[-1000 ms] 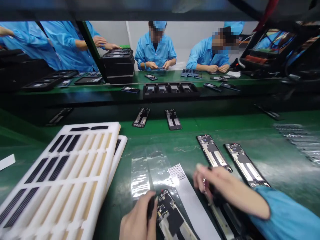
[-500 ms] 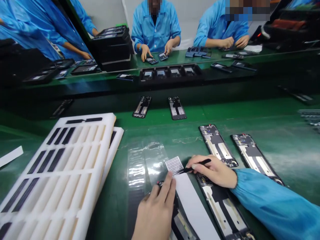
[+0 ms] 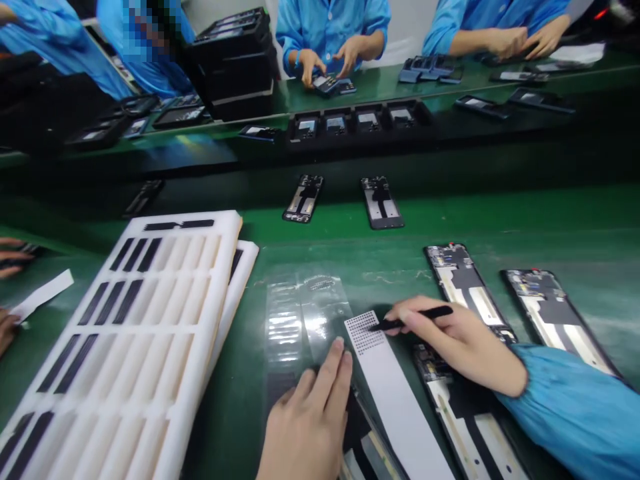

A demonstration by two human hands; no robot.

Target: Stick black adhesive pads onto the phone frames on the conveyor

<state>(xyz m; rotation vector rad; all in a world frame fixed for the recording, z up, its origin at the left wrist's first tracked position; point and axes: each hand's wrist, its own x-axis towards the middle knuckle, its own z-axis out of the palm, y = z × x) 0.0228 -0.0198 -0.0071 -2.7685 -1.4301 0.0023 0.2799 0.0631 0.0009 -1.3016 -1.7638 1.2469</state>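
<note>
No longer touching the white strip (image 3: 397, 400), the left hand (image 3: 307, 420) (fingers outstretched, unclenched) lies beside its left edge; the right hand (image 3: 457, 341) pinches black tweezers (image 3: 436, 311) pen-fashion over the strip's dotted end (image 3: 361, 339).

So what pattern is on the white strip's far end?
The white strip has rows of small dark dots there; the head view shows it best.
</note>
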